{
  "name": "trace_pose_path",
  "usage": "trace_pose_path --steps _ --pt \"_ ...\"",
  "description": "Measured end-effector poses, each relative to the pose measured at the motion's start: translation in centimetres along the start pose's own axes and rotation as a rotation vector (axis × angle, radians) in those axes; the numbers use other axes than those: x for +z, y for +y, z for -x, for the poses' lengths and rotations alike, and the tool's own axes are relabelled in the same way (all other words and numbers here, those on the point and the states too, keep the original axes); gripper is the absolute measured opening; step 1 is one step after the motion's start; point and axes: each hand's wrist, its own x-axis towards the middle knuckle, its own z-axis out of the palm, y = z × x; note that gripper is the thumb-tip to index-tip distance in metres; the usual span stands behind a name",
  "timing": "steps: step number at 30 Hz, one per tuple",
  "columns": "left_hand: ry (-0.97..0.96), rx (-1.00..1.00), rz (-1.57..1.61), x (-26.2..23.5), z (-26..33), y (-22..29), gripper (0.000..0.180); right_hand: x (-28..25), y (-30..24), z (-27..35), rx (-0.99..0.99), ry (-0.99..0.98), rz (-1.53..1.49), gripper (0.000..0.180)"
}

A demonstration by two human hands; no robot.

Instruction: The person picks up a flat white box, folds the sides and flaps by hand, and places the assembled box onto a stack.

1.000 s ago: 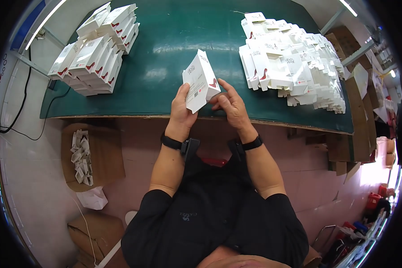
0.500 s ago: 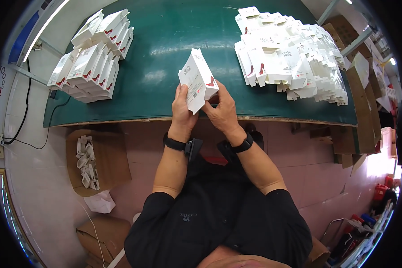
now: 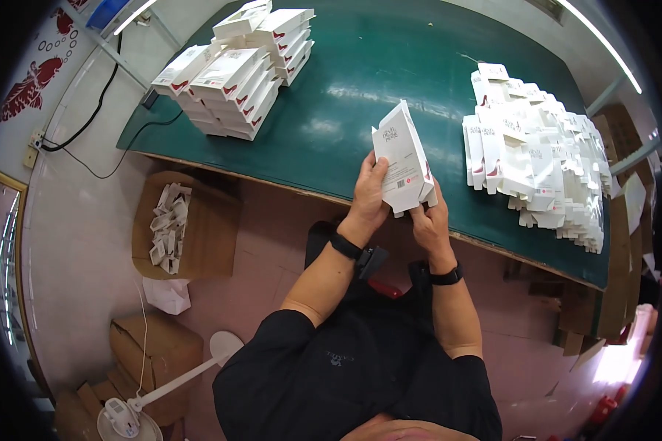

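A white folding carton box (image 3: pixel 402 158) with dark print is held up over the front edge of the green table (image 3: pixel 346 158). My left hand (image 3: pixel 370 189) grips its left side, with the thumb across the front panel. At the bottom right corner, my right hand (image 3: pixel 432 219) has its fingers closed on the box, near small flaps at the lower end. A pointed flap stands up at the top end. To the right lies a large spread of white boxes (image 3: pixel 518 162), overlapping in rows. Formed white boxes with red shoe pictures (image 3: pixel 232 73) are stacked at the left.
Below the table's left side stands an open brown cardboard box (image 3: pixel 217 231) holding small white pieces (image 3: pixel 171 224). A black cable (image 3: pixel 107 103) runs along the left wall. A white stand fan (image 3: pixel 129 422) is at lower left. Brown cartons (image 3: pixel 614 257) stand beside the table's right end.
The view has swung, so the table and stacks appear further right and tilted. The box has turned in my hands: its red shoe side is no longer seen. My right hand is now lower on it.
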Motion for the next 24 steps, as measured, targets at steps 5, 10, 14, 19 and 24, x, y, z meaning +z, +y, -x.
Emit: trace_pose_path --steps 5,10,14,19,24 --pt "-0.034 -0.004 0.049 -0.8 -0.7 -0.1 0.056 -0.2 0.3 -0.1 0.101 -0.068 -0.145 0.035" --pt "-0.058 -0.026 0.052 -0.2 -1.0 0.1 0.053 -0.3 0.8 -0.1 0.142 0.044 -0.106 0.026" --pt "-0.096 0.035 0.014 -0.7 -1.6 0.0 0.052 0.0 0.9 -0.2 0.163 -0.043 -0.130 0.027" --pt "0.041 0.091 -0.062 -0.5 -1.3 -0.8 0.054 -0.6 0.9 0.2 0.160 -0.016 -0.202 0.029" --pt "0.143 0.147 -0.132 -0.1 -0.5 -1.2 0.054 -2.6 0.3 0.4 0.136 0.057 -0.513 0.029"
